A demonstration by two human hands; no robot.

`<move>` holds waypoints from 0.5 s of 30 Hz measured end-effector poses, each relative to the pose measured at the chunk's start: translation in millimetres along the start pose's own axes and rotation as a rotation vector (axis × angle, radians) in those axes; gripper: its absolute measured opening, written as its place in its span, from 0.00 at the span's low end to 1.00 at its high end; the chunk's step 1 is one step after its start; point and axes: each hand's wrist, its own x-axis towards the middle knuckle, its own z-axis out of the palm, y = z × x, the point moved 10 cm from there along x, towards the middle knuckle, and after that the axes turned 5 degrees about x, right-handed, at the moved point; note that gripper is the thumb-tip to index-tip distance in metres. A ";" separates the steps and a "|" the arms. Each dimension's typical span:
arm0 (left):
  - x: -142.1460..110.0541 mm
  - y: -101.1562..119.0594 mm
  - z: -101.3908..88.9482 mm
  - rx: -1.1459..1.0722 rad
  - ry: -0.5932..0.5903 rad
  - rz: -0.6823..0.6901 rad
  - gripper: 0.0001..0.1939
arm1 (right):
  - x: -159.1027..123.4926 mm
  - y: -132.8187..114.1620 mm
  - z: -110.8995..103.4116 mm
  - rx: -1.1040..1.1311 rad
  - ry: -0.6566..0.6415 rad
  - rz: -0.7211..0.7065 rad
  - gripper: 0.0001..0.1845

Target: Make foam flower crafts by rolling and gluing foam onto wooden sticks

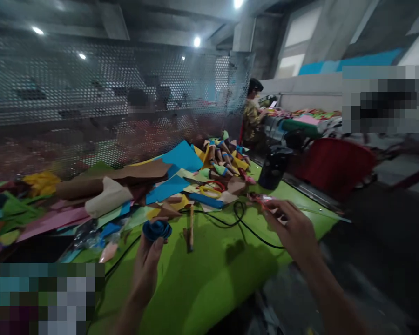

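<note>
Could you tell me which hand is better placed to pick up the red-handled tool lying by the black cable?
The right hand, probably. Its fingers already reach the red-handled tool near the black cable, while the left hand is busy holding a blue paper roll.

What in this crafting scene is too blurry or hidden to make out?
- Head view: the pink object at the right hand is motion-blurred; what it is, and the grip, are unclear.
- Left hand covers the underside of the blue rolled piece.
- Bottom-left corner is pixelated.
- The distant person is too small.
</note>
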 end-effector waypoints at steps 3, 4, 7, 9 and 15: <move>-4.6 10.7 2.1 0.030 -0.016 0.028 0.27 | -2.7 58.1 -16.1 -0.234 -0.017 0.285 0.16; -5.2 11.9 2.0 0.032 -0.015 0.031 0.28 | -4.5 74.1 -13.2 -0.267 -0.069 0.372 0.19; -5.3 11.6 2.5 0.026 -0.024 0.036 0.28 | -5.2 101.5 3.2 -0.270 -0.200 0.519 0.24; -5.1 12.8 3.8 0.021 -0.041 0.055 0.27 | 1.0 106.8 11.1 -0.245 -0.227 0.544 0.24; -6.1 20.9 3.4 -0.005 -0.030 0.079 0.30 | 17.5 112.4 14.2 -0.063 -0.202 0.632 0.12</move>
